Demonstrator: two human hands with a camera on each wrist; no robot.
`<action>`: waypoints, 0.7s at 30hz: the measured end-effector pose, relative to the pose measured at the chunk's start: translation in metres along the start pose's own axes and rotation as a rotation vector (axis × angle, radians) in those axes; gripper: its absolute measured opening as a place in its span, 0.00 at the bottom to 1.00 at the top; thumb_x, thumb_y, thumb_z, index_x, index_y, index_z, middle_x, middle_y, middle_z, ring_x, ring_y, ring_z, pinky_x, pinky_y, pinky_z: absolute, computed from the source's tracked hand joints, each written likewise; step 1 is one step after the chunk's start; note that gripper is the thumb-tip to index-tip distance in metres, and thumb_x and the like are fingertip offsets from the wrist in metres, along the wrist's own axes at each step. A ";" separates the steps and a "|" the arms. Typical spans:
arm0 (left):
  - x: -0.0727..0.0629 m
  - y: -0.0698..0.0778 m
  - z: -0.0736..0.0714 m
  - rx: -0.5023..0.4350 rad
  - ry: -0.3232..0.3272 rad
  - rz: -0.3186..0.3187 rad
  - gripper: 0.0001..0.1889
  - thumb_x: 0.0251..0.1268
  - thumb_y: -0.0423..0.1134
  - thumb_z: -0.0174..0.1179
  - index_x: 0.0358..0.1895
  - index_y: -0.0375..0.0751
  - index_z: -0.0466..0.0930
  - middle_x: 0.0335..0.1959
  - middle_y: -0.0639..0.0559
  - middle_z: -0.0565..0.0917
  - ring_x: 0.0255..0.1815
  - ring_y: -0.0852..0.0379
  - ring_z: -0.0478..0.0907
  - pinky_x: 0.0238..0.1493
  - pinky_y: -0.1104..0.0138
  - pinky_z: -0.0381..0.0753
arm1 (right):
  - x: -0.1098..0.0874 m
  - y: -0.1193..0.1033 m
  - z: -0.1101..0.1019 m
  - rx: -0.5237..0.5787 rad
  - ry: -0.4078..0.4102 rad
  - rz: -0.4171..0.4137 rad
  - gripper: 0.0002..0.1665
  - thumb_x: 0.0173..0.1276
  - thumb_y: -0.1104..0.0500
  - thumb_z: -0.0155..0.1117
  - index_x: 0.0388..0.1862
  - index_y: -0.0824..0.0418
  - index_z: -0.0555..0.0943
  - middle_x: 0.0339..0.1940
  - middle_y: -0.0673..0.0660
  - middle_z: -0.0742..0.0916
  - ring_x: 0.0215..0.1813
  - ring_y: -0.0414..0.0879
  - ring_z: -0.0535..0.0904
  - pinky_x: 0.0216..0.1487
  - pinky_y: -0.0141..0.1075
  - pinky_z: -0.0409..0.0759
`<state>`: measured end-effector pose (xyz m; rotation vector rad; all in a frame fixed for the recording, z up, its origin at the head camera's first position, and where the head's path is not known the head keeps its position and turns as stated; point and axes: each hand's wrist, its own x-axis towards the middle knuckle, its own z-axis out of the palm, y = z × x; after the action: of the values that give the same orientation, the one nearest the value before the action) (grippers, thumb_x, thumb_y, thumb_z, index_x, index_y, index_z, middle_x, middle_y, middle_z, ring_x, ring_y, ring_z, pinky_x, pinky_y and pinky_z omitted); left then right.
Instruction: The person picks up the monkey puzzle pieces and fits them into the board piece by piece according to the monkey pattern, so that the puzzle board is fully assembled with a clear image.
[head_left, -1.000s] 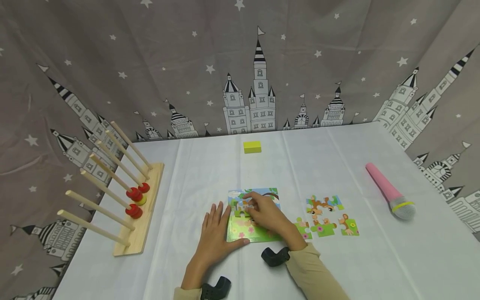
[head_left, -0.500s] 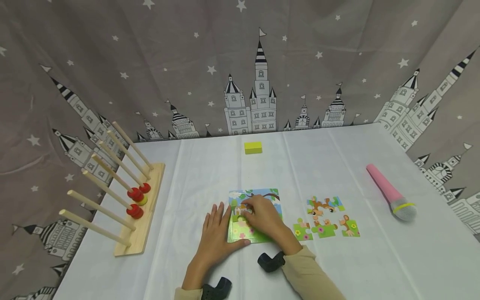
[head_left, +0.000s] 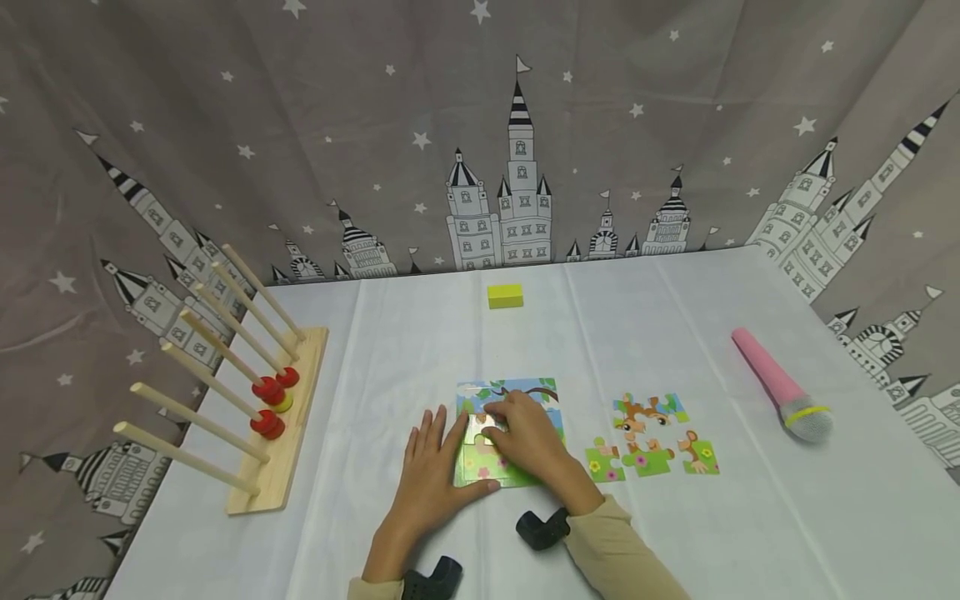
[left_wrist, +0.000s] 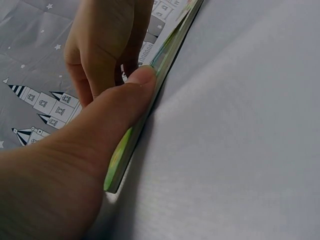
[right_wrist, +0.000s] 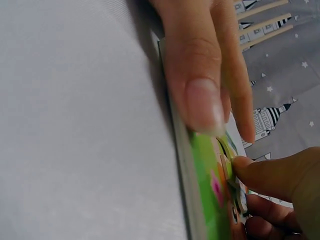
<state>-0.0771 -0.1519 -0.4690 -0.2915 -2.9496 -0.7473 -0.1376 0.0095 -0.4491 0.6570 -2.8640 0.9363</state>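
Note:
A square picture puzzle board (head_left: 491,477) with a printed sky, branch and flowers lies on the white table. My left hand (head_left: 427,483) rests along its left edge, fingers straight, with the thumb (left_wrist: 142,77) against the near edge. Over the left middle of the board, my right hand (head_left: 534,437) pinches a jigsaw piece (head_left: 480,427) between thumb and fingers. The piece has a shiny glare in the head view, and in the right wrist view it sits tilted close above the board. My right hand covers part of the board's right side.
Several loose monkey-picture pieces (head_left: 648,461) lie right of the board. Beyond them is a pink toy microphone (head_left: 772,371). A yellow block (head_left: 505,297) sits at the back. On the left stands a wooden peg rack (head_left: 288,458) with red and yellow beads.
My right hand has shifted slightly down toward me, and the pinched piece has tilted and now catches the light. My left hand stays in place.

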 end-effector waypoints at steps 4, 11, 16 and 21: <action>0.000 0.000 -0.001 -0.005 -0.008 -0.002 0.49 0.39 0.68 0.61 0.68 0.48 0.59 0.70 0.36 0.54 0.73 0.38 0.44 0.70 0.45 0.45 | -0.001 0.001 0.000 0.017 0.006 -0.001 0.17 0.55 0.55 0.67 0.43 0.60 0.83 0.26 0.50 0.77 0.28 0.38 0.66 0.29 0.28 0.66; 0.000 0.000 -0.001 0.000 -0.010 0.002 0.48 0.39 0.69 0.61 0.66 0.50 0.62 0.70 0.35 0.54 0.73 0.37 0.44 0.69 0.45 0.45 | -0.001 0.002 0.002 0.068 0.036 -0.005 0.12 0.54 0.56 0.68 0.37 0.59 0.82 0.26 0.50 0.79 0.28 0.38 0.67 0.30 0.27 0.68; 0.000 0.000 0.000 -0.006 0.008 0.017 0.48 0.39 0.68 0.61 0.66 0.48 0.63 0.70 0.34 0.55 0.72 0.36 0.46 0.68 0.44 0.47 | -0.001 0.003 0.004 0.072 0.056 -0.015 0.12 0.53 0.56 0.69 0.35 0.58 0.81 0.26 0.50 0.78 0.28 0.37 0.67 0.30 0.27 0.68; 0.000 0.001 -0.001 -0.012 -0.006 0.000 0.47 0.39 0.68 0.62 0.66 0.50 0.63 0.70 0.35 0.54 0.72 0.37 0.45 0.69 0.45 0.45 | -0.003 0.003 0.005 0.054 0.065 -0.024 0.13 0.52 0.56 0.70 0.36 0.59 0.81 0.26 0.50 0.78 0.30 0.38 0.68 0.33 0.30 0.70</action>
<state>-0.0772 -0.1516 -0.4676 -0.2957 -2.9515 -0.7656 -0.1362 0.0101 -0.4556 0.6517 -2.7771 1.0154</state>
